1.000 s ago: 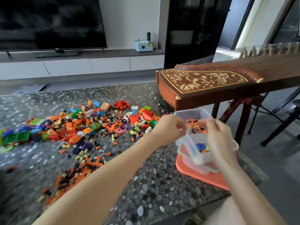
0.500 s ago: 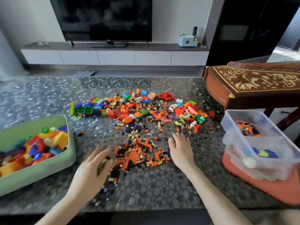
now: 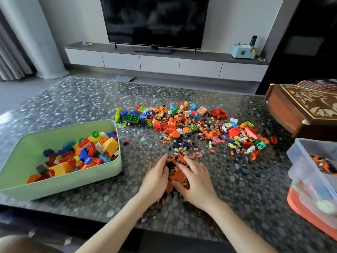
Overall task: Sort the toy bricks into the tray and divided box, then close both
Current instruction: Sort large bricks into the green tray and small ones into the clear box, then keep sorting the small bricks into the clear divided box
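The dark pebble-patterned table top (image 3: 73,106) is smooth and glossy, with bright reflections. At the near left, the pale green plastic tray (image 3: 60,188) looks smooth and matt, and the large coloured bricks (image 3: 94,154) in it are shiny hard plastic. At the right, the clear plastic box (image 3: 299,167) is slightly cloudy and the coral plastic lid (image 3: 294,201) is matt. The far-right brown wooden instrument (image 3: 291,114) has a varnished sheen.

A home living room is pictured. A television (image 3: 155,21) is set on a low wall cabinet (image 3: 164,63); a carved zither (image 3: 306,108) is seen alongside.
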A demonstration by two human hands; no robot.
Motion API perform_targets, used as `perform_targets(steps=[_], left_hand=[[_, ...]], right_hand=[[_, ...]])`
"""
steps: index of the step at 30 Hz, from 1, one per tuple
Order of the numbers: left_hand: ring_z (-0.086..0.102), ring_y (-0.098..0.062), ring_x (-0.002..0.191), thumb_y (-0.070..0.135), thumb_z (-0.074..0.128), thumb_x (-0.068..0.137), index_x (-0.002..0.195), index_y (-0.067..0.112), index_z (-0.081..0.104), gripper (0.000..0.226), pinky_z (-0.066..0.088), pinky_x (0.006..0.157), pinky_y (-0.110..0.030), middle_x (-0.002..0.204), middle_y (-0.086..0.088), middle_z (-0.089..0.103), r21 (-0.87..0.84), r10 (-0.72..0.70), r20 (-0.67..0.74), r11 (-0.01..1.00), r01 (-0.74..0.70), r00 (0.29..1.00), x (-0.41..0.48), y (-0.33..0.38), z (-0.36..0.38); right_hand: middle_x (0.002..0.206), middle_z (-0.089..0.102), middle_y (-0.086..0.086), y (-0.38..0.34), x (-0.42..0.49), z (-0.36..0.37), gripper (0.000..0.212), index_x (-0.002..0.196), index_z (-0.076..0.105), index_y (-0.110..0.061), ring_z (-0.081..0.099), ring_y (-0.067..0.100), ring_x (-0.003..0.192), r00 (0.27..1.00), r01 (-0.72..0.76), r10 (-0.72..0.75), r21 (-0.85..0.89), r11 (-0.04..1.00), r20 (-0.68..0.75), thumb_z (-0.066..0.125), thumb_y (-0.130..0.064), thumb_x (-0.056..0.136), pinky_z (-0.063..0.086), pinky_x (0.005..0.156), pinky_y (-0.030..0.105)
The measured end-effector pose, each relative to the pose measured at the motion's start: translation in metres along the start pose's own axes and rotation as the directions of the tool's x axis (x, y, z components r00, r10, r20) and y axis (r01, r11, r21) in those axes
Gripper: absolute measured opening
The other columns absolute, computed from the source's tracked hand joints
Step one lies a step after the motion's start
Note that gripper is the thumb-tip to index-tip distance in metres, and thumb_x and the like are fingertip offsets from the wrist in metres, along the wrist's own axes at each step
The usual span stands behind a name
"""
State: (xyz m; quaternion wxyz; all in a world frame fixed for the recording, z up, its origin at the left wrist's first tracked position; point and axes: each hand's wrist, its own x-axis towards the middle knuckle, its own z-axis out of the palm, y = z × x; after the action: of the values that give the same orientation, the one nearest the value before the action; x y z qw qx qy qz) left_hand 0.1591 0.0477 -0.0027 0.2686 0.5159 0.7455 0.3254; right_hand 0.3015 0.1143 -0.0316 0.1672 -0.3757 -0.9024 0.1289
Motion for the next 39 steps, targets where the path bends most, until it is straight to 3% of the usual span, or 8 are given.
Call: perform_targets(steps=[5, 10, 13, 17, 21, 27, 32, 39], left_hand=[[0.042, -0.014, 0.131, 0.020, 0.035, 0.101, 0.142, 0.020, 0.036, 0.041, 0.035, 0.098, -0.020, 0.144, 0.002, 0.043, -0.007, 0.041, -0.055, 0.999, -0.041, 0.998, 0.004, 0.003, -0.012], [0.034, -0.015, 0.137, 0.023, 0.038, 0.101, 0.142, 0.021, 0.037, 0.041, 0.032, 0.107, -0.026, 0.147, 0.002, 0.040, 0.051, 0.098, -0.019, 0.994, -0.097, 0.995, 0.009, 0.011, -0.003], [0.029, -0.015, 0.139, 0.027, 0.039, 0.100, 0.143, 0.023, 0.036, 0.043, 0.031, 0.108, -0.028, 0.149, 0.004, 0.036, 0.121, 0.155, -0.002, 0.981, -0.153, 0.988, 0.013, 0.017, 0.003], [0.026, -0.017, 0.141, 0.028, 0.040, 0.100, 0.143, 0.023, 0.038, 0.043, 0.028, 0.112, -0.033, 0.150, 0.005, 0.035, 0.180, 0.207, 0.016, 0.962, -0.206, 0.978, 0.016, 0.023, 0.009], [0.014, -0.018, 0.145, 0.050, 0.037, 0.096, 0.142, 0.034, 0.036, 0.049, 0.018, 0.117, -0.042, 0.153, 0.005, 0.029, 0.343, 0.253, 0.091, 0.900, -0.269, 0.963, 0.013, 0.024, 0.019], [0.006, -0.023, 0.146, 0.087, -0.024, 0.054, 0.142, 0.042, 0.031, 0.113, 0.001, 0.118, -0.045, 0.156, 0.003, 0.021, 0.521, 0.322, 0.138, 0.780, -0.345, 0.937, -0.005, 0.021, 0.025], [0.004, -0.023, 0.146, 0.089, -0.020, 0.055, 0.143, 0.042, 0.030, 0.112, 0.008, 0.118, -0.044, 0.157, 0.001, 0.018, 0.495, 0.266, 0.063, 0.829, -0.261, 0.962, -0.010, 0.006, 0.013], [-0.007, -0.022, 0.146, 0.098, -0.004, 0.047, 0.147, 0.043, 0.009, 0.114, 0.008, 0.119, -0.042, 0.159, 0.002, 0.003, 0.420, 0.209, 0.116, 0.876, -0.239, 0.971, -0.021, -0.012, 0.000]], right_hand=[[0.124, 0.056, 0.002, -0.003, 0.001, 0.004, 0.046, 0.113, 0.066, -0.024, 0.053, 0.024, 0.111, 0.991, 0.011, -0.027, -0.115, 0.993, -0.133, 0.037, -0.052, 0.092, 0.046, 0.090, 0.043], [0.115, 0.065, -0.003, 0.001, -0.003, -0.017, 0.038, 0.112, 0.067, -0.025, 0.061, 0.019, 0.100, 0.948, 0.030, -0.084, -0.176, 0.984, -0.307, 0.042, -0.046, 0.092, 0.047, 0.084, 0.039], [0.110, 0.067, 0.001, 0.032, -0.016, -0.059, 0.031, 0.112, 0.068, -0.016, 0.061, 0.023, 0.100, 0.838, -0.193, 0.019, -0.265, 0.945, -0.545, 0.053, -0.032, 0.090, 0.045, 0.088, 0.041], [0.109, 0.060, 0.021, 0.105, -0.048, -0.122, 0.042, 0.113, 0.060, -0.001, 0.053, 0.041, 0.097, 0.685, -0.681, 0.373, -0.369, 0.633, -0.625, 0.070, -0.014, 0.074, 0.040, 0.085, 0.047], [0.110, 0.061, 0.020, 0.146, -0.074, -0.150, 0.048, 0.121, 0.050, 0.002, 0.052, 0.039, 0.102, 0.562, -0.821, 0.678, -0.423, 0.384, -0.475, 0.063, -0.012, 0.077, 0.043, 0.082, 0.041], [0.116, 0.060, 0.008, 0.126, -0.086, -0.164, 0.035, 0.114, 0.056, -0.010, 0.055, 0.028, 0.108, 0.675, -0.735, 0.637, -0.426, 0.528, -0.374, 0.066, -0.017, 0.081, 0.046, 0.084, 0.038], [0.099, 0.063, 0.002, 0.093, -0.097, -0.149, 0.020, 0.098, 0.064, -0.013, 0.057, 0.025, 0.095, 0.892, -0.440, 0.386, -0.259, 0.860, -0.234, 0.063, -0.006, 0.079, 0.046, 0.076, 0.036], [0.108, 0.059, -0.012, 0.064, -0.101, -0.135, 0.023, 0.103, 0.061, -0.023, 0.046, 0.014, 0.100, 0.968, -0.210, 0.247, -0.399, 0.893, 0.042, 0.062, -0.014, 0.083, 0.035, 0.072, 0.024]])
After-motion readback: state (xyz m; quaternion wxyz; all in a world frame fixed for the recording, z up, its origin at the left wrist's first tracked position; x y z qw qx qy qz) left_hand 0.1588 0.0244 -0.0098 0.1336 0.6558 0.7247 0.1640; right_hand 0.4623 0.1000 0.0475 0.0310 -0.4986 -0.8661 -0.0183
